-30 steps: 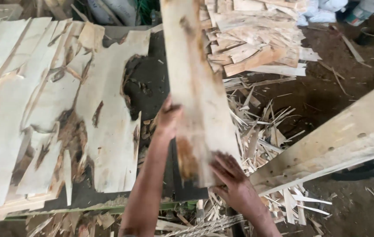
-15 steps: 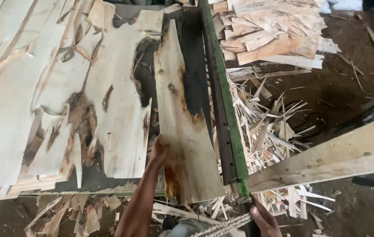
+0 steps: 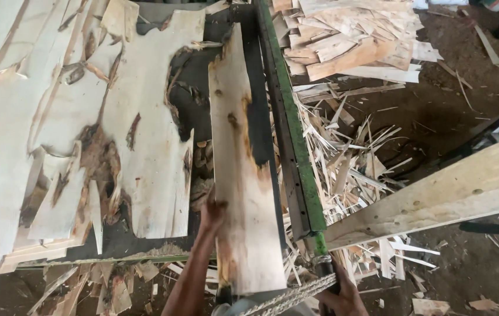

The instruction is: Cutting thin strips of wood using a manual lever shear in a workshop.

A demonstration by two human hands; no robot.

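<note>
Soft, even daylight, mostly sharp, with slight blur low in the frame.

Pale veneer sheets (image 3: 144, 134) at left and upper centre are bright, nearly washed out toward the upper left corner. The earth floor (image 3: 454, 117) at right stays dim and brown. Shadows are weak and diffuse, with no hard glare. The left hand (image 3: 211, 213) and lower edge look soft from motion; straight lines bow slightly near the edges.

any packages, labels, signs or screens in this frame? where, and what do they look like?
None in view. Only bare wood veneer sheets, a veneer strip under the left hand, a green cutter bar with the right hand at its handle end, and scrap offcuts.
</note>
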